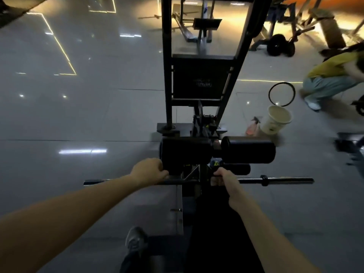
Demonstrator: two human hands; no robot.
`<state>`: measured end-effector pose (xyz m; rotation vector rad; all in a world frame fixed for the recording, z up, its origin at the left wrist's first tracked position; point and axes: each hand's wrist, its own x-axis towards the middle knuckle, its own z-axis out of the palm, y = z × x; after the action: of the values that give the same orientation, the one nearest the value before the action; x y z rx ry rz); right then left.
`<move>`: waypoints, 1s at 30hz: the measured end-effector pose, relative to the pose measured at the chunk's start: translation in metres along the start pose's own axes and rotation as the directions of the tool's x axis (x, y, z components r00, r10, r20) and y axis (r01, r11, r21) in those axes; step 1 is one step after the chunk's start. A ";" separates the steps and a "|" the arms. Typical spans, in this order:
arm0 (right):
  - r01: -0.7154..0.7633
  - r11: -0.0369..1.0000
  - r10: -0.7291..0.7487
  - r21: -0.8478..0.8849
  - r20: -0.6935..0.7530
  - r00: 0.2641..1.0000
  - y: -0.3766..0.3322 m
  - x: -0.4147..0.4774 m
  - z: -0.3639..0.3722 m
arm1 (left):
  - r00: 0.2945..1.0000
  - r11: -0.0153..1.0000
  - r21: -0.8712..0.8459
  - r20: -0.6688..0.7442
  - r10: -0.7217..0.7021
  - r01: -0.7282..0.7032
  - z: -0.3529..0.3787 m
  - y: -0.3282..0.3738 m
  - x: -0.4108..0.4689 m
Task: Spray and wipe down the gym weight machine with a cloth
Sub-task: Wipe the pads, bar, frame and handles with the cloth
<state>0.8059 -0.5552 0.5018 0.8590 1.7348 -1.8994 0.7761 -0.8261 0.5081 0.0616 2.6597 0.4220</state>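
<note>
Weight machine (pixel 197 79), black frame, stands centre on glossy grey floor (pixel 78 115). Two black roller pads (pixel 248 149) above horizontal bar (pixel 275 180). Left hand (pixel 149 171) curled over bar beside left pad. Right hand (pixel 224 179) closed around dark item at bar, possibly cloth; cannot tell. White bucket (pixel 275 122) and orange spray bottle (pixel 253 127) on floor right of machine. Crouching person (pixel 331 79) beyond.

Both hands (pixel 151 171) (pixel 223 177) on the weight machine's crossbar (pixel 283 180)
</note>
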 end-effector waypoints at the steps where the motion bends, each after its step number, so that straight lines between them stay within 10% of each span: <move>1: 0.032 0.999 -0.031 0.013 -0.054 0.998 -0.012 0.006 0.004 | 1.000 0.999 -0.032 -0.020 -0.022 0.022 -0.010 -0.009 0.013; 8: 0.177 0.957 -0.263 -0.229 -0.435 0.861 -0.078 0.051 0.052 | 0.984 0.982 -0.182 0.157 0.081 -0.052 -0.053 -0.047 0.114; 19: 0.058 0.779 -0.431 -0.624 -0.466 0.773 -0.062 0.096 0.106 | 0.943 0.951 -0.016 0.122 0.310 -0.310 -0.038 -0.046 0.154; 26: 0.351 0.569 -0.482 -0.744 0.044 0.875 -0.029 0.080 0.197 | 0.944 0.947 -0.043 0.075 0.321 -0.319 -0.037 -0.050 0.149; 30: 0.436 0.272 -0.514 -0.858 0.253 0.820 -0.033 0.086 0.168 | 0.953 0.952 -0.068 0.021 0.302 -0.300 -0.027 -0.053 0.140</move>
<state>0.6954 -0.7085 0.4713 -0.0770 2.8207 -0.7932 0.6397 -0.8688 0.4559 0.4554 2.6082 0.5975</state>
